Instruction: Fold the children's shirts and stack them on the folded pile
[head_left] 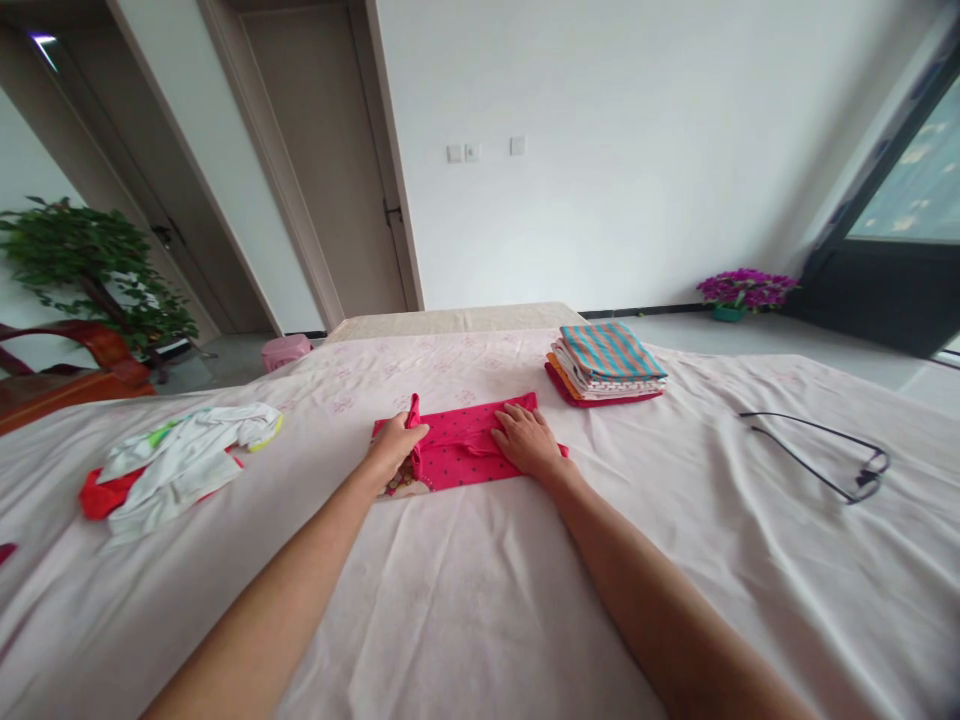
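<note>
A pink-red garment with dark dots (465,452) lies in a flat, narrow strip on the pale bedspread (450,600). At its left end my left hand (394,447) is closed on the fabric, and a fold of the cloth stands up beside the thumb. A printed patch in brown and cream shows under that hand. My right hand (527,438) rests flat on the right end of the garment, its fingers spread. Whether the garment is a shirt or trousers cannot be made out.
A stack of folded clothes (611,360), blue-and-orange striped on top, sits beyond my right hand. Crumpled white and red clothes (176,465) lie to the left. Black-framed glasses (832,455) rest at the right. A pink stool (286,352) stands past the far left edge.
</note>
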